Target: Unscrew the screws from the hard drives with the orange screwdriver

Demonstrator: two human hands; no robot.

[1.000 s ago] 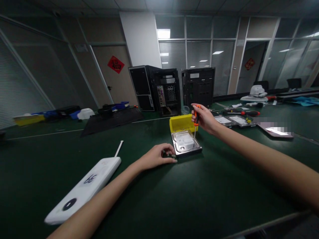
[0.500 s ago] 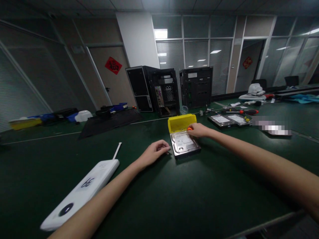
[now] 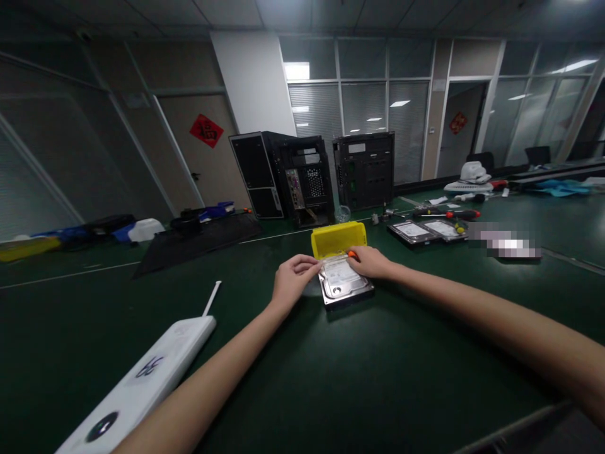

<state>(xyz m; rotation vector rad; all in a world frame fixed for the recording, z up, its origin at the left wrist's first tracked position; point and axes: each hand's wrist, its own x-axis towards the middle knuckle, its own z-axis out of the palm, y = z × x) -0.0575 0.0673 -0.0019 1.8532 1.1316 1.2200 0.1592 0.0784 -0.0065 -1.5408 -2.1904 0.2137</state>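
Observation:
A silver hard drive point(image 3: 350, 289) with a white label lies flat on the green table, its far end against an open yellow plastic box point(image 3: 338, 239). My left hand point(image 3: 293, 279) is at the drive's far left corner, thumb and fingertips drawn together beside the box; whatever is between them is too small to make out. In my closed right hand point(image 3: 372, 262), over the drive's far right part, is a small tool with an orange handle point(image 3: 352, 254). The fingers cover most of that tool, and its tip does not show.
Black computer cases point(image 3: 363, 170) stand behind the box. To the right lie more hard drives point(image 3: 410, 231) and a red-and-black screwdriver point(image 3: 460, 215). A long white device point(image 3: 146, 372) with a thin arm occupies the left front. A black panel point(image 3: 189, 243) lies farther back.
My left hand has moved forward from beside the drive to its far left corner, its fingertips now together. The right hand keeps its hold on the orange-handled tool. The whole view has shifted slightly.

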